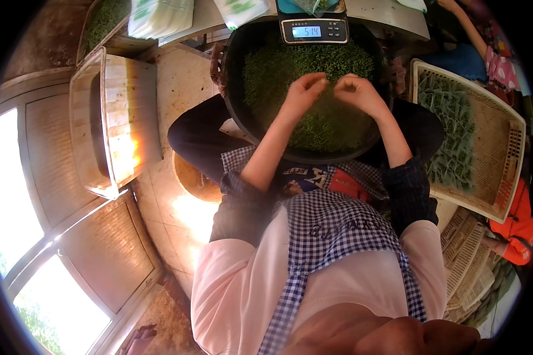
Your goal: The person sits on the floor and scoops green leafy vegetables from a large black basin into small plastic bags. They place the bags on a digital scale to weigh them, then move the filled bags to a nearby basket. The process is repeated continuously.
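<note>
A wide black basin sits at my lap between my bent legs, holding a mass of small round green berries that look like fresh green peppercorns. My left hand is over the middle of the basin, its thumb and fingers brought together. Close beside it, my right hand is curled with its fingertips pinched inward. The two hands are slightly apart, and anything between the fingertips is too small to make out. Beyond the basin, a digital scale with a lit display carries a clear bag on its pan.
Stacked printed plastic bags lie on the table. At right, a cream plastic crate holds several filled bags. A white tub and a round stool stand left. Other people's arms and an orange-red sleeve show at right.
</note>
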The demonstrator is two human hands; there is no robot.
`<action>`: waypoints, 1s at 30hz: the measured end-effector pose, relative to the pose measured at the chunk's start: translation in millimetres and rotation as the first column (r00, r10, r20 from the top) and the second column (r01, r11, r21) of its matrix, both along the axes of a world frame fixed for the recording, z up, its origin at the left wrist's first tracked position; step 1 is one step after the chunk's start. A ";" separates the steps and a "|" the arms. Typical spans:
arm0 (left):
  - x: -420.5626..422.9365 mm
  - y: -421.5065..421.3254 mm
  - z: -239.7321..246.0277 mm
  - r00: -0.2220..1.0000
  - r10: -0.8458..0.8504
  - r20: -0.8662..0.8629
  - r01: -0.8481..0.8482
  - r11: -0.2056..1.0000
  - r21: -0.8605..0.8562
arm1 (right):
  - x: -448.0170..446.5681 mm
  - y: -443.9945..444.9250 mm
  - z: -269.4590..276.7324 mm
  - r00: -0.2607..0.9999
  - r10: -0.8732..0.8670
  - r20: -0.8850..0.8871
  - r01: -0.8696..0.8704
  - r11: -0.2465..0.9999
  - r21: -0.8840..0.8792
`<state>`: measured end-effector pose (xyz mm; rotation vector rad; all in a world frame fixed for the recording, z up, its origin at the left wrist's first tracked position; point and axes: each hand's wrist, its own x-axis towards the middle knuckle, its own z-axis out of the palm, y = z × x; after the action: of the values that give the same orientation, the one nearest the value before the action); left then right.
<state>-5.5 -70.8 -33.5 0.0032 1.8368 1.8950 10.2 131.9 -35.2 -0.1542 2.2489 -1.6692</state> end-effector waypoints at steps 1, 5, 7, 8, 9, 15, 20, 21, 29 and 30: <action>2.6 5.9 5.3 0.999 -0.026 0.021 0.025 0.999 0.042 | -2.6 1.6 4.8 0.999 -0.023 -0.038 0.022 1.000 -0.008; 3.3 15.4 -3.4 0.996 -0.083 0.044 0.078 0.991 0.106 | -4.3 -3.9 4.5 0.976 -0.217 0.023 0.216 0.941 -0.262; 0.2 15.8 5.6 0.989 -0.090 0.113 0.074 0.988 0.139 | -1.4 -8.1 1.8 0.965 -0.238 0.113 0.264 0.878 -0.400; -0.8 16.1 8.9 0.985 -0.094 0.147 0.071 0.985 0.155 | 0.0 -9.3 -0.2 0.957 -0.243 0.158 0.289 0.838 -0.463; -0.5 16.5 8.2 0.989 -0.095 0.111 0.078 0.986 0.145 | 1.3 -10.5 -3.7 0.936 -0.241 0.256 0.342 0.795 -0.501; 1.7 17.3 1.8 0.958 -0.154 -0.241 0.148 0.988 -0.042 | 4.0 -22.3 -14.6 0.848 -0.054 0.527 0.504 0.390 -0.770; 4.6 13.8 12.8 1.000 -0.002 0.007 0.001 0.992 0.129 | -10.3 -12.7 -15.5 0.830 -0.374 0.415 0.557 0.500 -0.663; 4.5 9.6 12.8 1.000 -0.006 0.020 0.003 0.993 0.118 | -17.7 -11.5 -14.3 0.840 -0.493 0.226 0.524 0.631 -0.572; 9.4 7.1 0.1 0.995 -0.090 0.033 0.089 0.995 0.044 | -126.7 -39.0 45.9 0.401 -0.077 -0.913 0.768 0.571 0.289; 9.3 8.8 -0.5 0.995 -0.100 0.025 0.100 0.995 0.029 | -135.1 -42.7 46.8 0.334 0.022 -0.942 0.809 0.506 0.299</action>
<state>3.7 -62.0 -34.0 0.0775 1.7592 1.8427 -124.9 89.2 11.6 -0.2014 3.9803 -0.4786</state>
